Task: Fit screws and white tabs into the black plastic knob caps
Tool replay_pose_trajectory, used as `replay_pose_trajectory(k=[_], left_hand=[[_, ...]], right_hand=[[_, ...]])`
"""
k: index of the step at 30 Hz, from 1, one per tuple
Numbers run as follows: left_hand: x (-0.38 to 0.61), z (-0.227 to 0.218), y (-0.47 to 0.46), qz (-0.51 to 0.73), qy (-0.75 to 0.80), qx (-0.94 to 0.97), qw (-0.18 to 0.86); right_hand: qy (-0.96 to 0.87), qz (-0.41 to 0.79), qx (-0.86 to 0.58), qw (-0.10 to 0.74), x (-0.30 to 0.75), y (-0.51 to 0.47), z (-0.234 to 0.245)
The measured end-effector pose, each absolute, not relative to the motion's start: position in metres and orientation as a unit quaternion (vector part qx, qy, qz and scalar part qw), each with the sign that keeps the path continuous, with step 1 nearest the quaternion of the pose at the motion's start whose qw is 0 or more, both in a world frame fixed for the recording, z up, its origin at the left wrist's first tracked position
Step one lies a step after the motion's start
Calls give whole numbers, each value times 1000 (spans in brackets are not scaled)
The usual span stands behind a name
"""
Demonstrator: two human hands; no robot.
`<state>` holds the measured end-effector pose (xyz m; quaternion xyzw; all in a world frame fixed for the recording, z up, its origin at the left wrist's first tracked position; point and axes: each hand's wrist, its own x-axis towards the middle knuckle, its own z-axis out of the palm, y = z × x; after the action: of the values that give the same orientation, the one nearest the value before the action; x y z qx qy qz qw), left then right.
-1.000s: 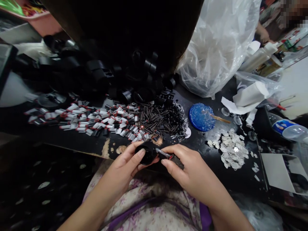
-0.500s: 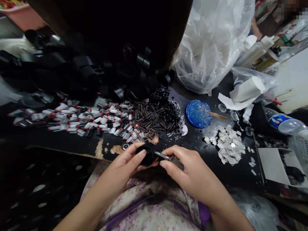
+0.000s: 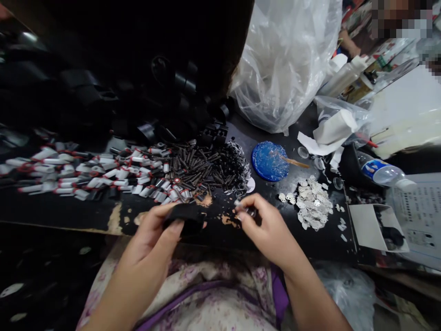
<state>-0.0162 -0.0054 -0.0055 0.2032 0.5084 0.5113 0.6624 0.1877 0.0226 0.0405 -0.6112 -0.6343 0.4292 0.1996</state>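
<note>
My left hand (image 3: 155,243) is closed around a hollow black plastic housing (image 3: 186,216), its open side tilted toward me and my thumb at the rim. To its right, apart from the housing, my right hand (image 3: 265,230) pinches a small piece with a pale tip (image 3: 237,203); its kind is unclear, the fingers covering most of it. Beyond both hands lie grey-and-white cylinders with red rings (image 3: 103,172), dark coil springs (image 3: 193,168) and small black-and-white slivers (image 3: 237,165). A blue round lid (image 3: 257,168) holds clear gel and a wooden stick (image 3: 296,162).
Thin pale plates (image 3: 313,204) are heaped right of my right hand. Farther right are a white box (image 3: 367,225) and a plastic bottle (image 3: 389,174). A large clear bag (image 3: 275,73) and black housings (image 3: 86,87) stand behind. Another person's arm (image 3: 349,43) shows top right.
The view has shifted right. My right hand has drawn away from the black housing; the metal-tipped tool seen in it earlier no longer shows clearly. The housing has turned in my left hand.
</note>
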Motion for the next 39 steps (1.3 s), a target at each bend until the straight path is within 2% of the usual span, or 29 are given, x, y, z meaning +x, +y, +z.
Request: replay_pose_trajectory(k=[2,4,6,14,16,20,22,29,35,39], left_hand=[[-5,-8,-4,492,493,181,695],[0,-10,-2,481,484,188,706],[0,-11,-1,479,481,185,710],[0,-10,2,481,475,205,708],[1,-8,2,490,473,189,707],[4,1,5,476,425,100,764],[7,4,6,461,393,70,793],[13,-1,1,536,431,121,715],[9,-2,0,515,443,118,724],[11,-3,-3,483,418,140,756]], right_hand=[[-706,250,-648,136,189,34,31],[-756,160,-631,72,190,43,23],[-784,106,-610,43,189,47,18],[-780,81,-620,-24,178,49,23],[-772,121,-624,9,175,47,25],[-729,272,-597,197,170,35,31],[-718,301,-576,249,166,29,33],[-742,240,-567,268,161,17,34],[-746,233,-546,301,159,15,38],[-774,175,-532,296,159,14,36]])
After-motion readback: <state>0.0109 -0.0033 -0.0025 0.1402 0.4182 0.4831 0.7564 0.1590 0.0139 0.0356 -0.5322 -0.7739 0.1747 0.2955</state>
